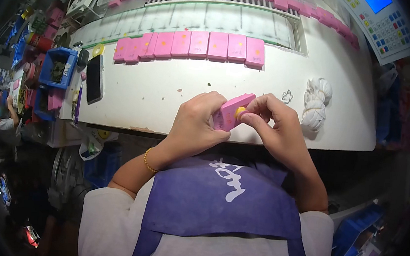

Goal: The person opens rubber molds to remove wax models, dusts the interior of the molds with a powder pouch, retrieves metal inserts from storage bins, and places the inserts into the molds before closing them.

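Observation:
My left hand [197, 118] is closed around a pink block [229, 112] near the front edge of the table, holding it tilted. Orange-yellow marks show on the block's face. The thumb and fingers of my right hand [280, 128] pinch a small yellow round piece [240, 112] against that face. What exactly the yellow piece is, I cannot make out. Beyond my hands, a row of similar pink blocks [181, 44] stands side by side, several with a yellow dot and small writing.
A phone [94, 79] lies at the table's left, near a yellow tape roll [98, 50]. To the right rests a bundle of white cloth [317, 104]. A glass-topped strip [200, 19] crosses the back, and a keypad machine [380, 26] stands back right. Blue bins [58, 67] sit left.

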The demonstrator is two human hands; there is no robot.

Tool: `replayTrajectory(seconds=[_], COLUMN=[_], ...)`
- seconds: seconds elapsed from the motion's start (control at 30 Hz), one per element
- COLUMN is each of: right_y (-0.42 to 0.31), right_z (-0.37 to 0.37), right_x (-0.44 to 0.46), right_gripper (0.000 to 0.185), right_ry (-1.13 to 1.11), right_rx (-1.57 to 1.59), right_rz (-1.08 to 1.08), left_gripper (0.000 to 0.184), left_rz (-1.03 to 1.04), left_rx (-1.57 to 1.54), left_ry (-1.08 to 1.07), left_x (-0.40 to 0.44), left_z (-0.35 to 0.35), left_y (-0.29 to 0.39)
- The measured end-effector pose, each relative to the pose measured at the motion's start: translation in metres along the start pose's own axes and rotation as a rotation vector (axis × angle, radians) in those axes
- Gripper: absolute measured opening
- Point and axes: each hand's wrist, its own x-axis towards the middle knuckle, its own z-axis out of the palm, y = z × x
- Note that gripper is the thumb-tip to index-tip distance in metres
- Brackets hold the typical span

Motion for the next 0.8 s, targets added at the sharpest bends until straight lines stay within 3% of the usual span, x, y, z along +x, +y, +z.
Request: replayTrajectory(seconds=[0.37, 0.47, 0.57, 0.67, 0.8], right_y=[-0.006, -0.016, -0.014, 0.005, 0.009], right_z=[-0.001, -0.012, -0.007, 0.003, 0.002], right_x=[0.006, 0.01, 0.01, 0.004, 0.007], right_gripper=[0.014, 0.019, 0.032, 0.043, 0.04], right_ry=[-0.052, -0.121, 0.112, -0.041, -0.073], right_rx=[-0.131, -0.215, -0.205, 0.173, 0.471], right_rz=[-0.059, -0.032, -0.162, 0.029, 0.139], left_gripper=[0.031, 0.032, 0.034, 0.036, 0.036], left_rz=[0.15, 0.023, -0.006, -0.018, 0.025], left_rx=[0.022, -0.136, -0.313, -0.254, -0.225], left_ry=[-0.009, -0.054, -0.022, 0.019, 0.019], left_x=[0.001, -0.001, -0.001, -0.004, -0.004], left_z=[0.002, 0.002, 0.006, 0.01, 0.011], left_y=[-0.002, -0.009, -0.012, -0.014, -0.012])
